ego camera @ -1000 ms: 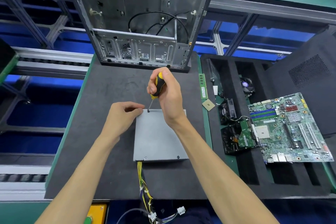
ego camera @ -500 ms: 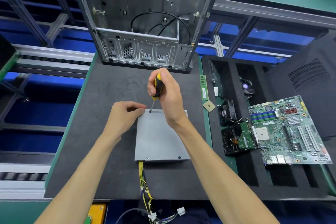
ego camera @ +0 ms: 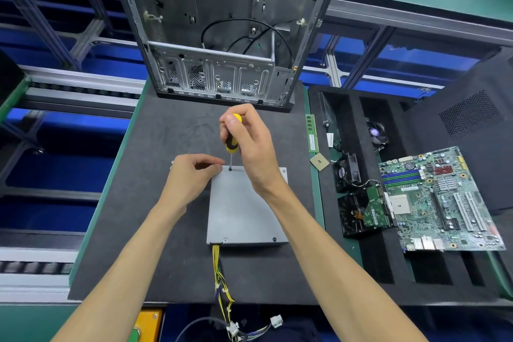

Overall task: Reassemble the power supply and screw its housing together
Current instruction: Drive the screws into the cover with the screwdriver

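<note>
Driving a screw [ego camera: 230,169] at the far-left corner of the power supply [ego camera: 244,208], the right hand [ego camera: 251,147] grips one near-upright screwdriver [ego camera: 231,141] directly above it. The left hand [ego camera: 194,175], fingers curled, steadies that corner. Two screws show along the near edge.

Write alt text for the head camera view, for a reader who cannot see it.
A person's right hand holds a yellow-and-black screwdriver upright, tip on a screw at the far-left corner of a grey power supply, while the left hand steadies that corner. An open computer case stands behind; a motherboard lies to the right.
</note>
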The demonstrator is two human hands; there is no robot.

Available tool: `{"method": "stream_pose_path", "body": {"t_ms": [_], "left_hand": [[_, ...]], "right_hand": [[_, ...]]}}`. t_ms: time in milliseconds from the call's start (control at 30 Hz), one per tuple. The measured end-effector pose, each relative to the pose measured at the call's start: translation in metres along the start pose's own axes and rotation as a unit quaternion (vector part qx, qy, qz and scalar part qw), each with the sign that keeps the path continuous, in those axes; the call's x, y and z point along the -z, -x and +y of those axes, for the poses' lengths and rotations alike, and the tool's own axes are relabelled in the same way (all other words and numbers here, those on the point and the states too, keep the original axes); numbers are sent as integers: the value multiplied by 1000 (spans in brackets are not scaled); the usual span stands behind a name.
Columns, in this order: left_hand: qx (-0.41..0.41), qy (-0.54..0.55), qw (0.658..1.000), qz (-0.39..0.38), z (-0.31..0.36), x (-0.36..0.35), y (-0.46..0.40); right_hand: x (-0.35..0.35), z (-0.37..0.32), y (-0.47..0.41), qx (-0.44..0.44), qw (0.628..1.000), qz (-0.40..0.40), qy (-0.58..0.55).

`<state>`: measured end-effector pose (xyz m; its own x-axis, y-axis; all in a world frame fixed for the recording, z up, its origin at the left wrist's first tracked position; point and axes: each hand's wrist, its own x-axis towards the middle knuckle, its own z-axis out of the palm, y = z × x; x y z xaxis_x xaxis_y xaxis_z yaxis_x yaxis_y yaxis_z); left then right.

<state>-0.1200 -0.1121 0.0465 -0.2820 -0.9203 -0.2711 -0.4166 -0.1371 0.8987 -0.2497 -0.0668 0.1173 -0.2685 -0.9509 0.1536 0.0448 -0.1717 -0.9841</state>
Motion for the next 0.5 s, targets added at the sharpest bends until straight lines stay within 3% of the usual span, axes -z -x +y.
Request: {"method": "stream_pose_path", "body": {"t_ms": [500], "left_hand": [[4,8,1000,-4,0,1,0]], "right_hand": [[3,-2,-4,19,999,25,-28]]}}
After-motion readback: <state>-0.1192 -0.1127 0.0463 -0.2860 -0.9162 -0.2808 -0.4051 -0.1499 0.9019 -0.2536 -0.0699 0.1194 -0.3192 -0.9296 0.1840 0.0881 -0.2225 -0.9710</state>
